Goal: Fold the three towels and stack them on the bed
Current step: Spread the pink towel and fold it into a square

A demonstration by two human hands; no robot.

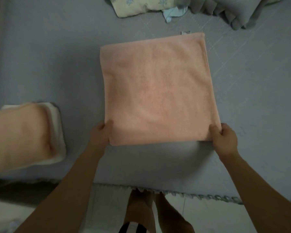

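Observation:
A pink towel (160, 88), folded into a large square, lies flat on the grey bed (57, 64). My left hand (102, 133) pinches its near left corner, thumb on top. My right hand (224, 136) grips its near right corner the same way. At the left edge of the view sits a stack of two folded towels: a pink one (20, 133) on top of a white one (58, 125), whose rim shows along the right and near sides.
A floral pillow (138, 5) and a bunched grey blanket (242, 12) lie at the far side of the bed. The bed's fringed edge (191, 194) runs close to my legs (141, 212), with pale floor below.

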